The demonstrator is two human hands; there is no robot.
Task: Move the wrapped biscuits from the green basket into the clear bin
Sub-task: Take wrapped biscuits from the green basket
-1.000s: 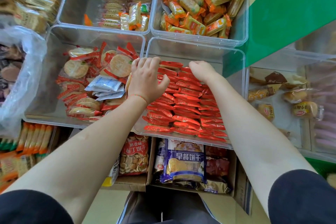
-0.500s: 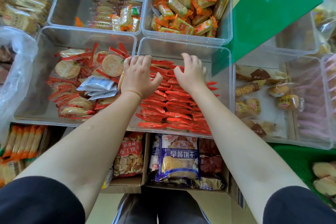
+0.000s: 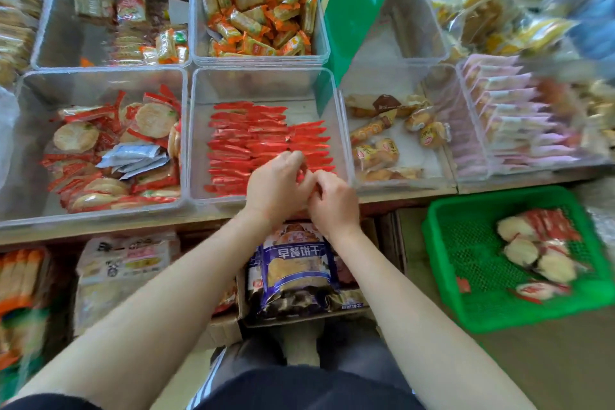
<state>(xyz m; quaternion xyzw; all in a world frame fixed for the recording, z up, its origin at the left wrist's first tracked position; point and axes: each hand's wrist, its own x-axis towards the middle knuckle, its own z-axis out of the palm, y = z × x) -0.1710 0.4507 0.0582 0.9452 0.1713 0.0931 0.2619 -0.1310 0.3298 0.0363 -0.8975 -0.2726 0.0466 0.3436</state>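
Observation:
The clear bin in the middle of the shelf holds neat rows of red wrapped biscuits. My left hand and my right hand are close together at the bin's near right corner. The left fingers curl down over the front packets, and a bit of red wrapper shows between fingers and thumb. My right hand's fingers are curled beside the left thumb; what they hold is hidden. The green basket stands low at the right with several wrapped biscuits in it.
Clear bins surround the target: round crackers to the left, orange packets behind, small cakes to the right. A green box leans behind the bin's right corner. Cartons with bagged biscuits sit under the shelf.
Both hands have drawn back from the far rows to the bin's near right corner and come together with curled fingers. The view has swung right, so the green basket now shows.

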